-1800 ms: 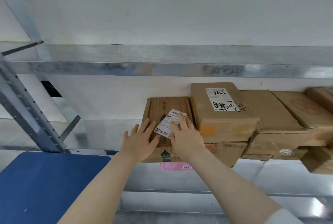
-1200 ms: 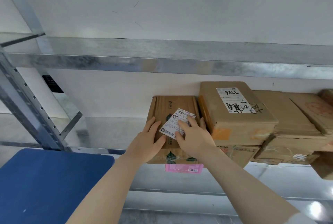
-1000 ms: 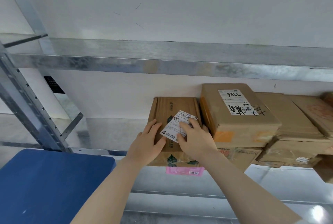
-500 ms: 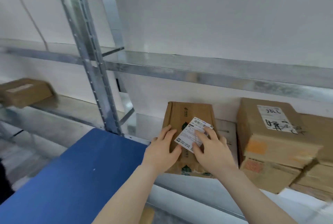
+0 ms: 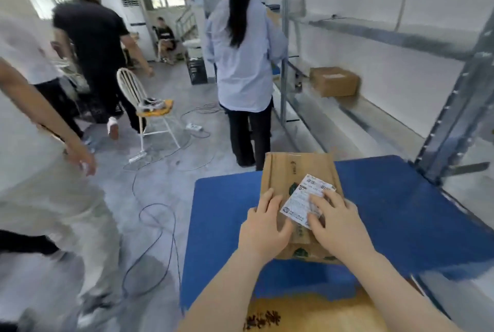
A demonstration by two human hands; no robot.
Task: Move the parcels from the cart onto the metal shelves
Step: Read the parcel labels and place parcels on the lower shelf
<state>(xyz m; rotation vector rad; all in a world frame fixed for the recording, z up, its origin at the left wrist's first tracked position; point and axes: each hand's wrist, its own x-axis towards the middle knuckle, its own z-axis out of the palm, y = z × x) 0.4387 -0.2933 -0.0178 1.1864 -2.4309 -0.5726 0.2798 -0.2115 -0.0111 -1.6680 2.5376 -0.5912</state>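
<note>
Whole view has swung round since half a second ago: back then both hands were on the parcel at the shelf edge, and now the parcel point(image 5: 299, 184) is out over the blue cart point(image 5: 401, 211), with the room behind it. Only the head view to go on, so here goes. Left hand point(image 5: 264, 227) lies flat on the near left part of the top face, fingers reaching along the left edge. Right hand point(image 5: 339, 227) is spread over the white label point(image 5: 307, 200). Both thumbs sit on top too, so it reads as pressing and steadying rather than wrapping round anything. Can't tell if the parcel sits on the deck or floats just above it. It's straight ahead of both hands, long axis running away from the wrists, label towards the right-hand side. The metal shelves point(image 5: 374, 34) are off past the right hand, so that's the nearer hand, and I'd guess the next move needs a swing to the right with the long axis turned in towards the wall. Another box point(image 5: 334, 81) sits on a shelf far beyond the fingertips, and some yellowish cardboard point(image 5: 307, 313) shows under the forearms. Out past the left hand there's a person in a pale blue shirt point(image 5: 243, 51), a white chair point(image 5: 149, 107) and cables on the floor point(image 5: 157, 214). It's a bit blurry overall.
</note>
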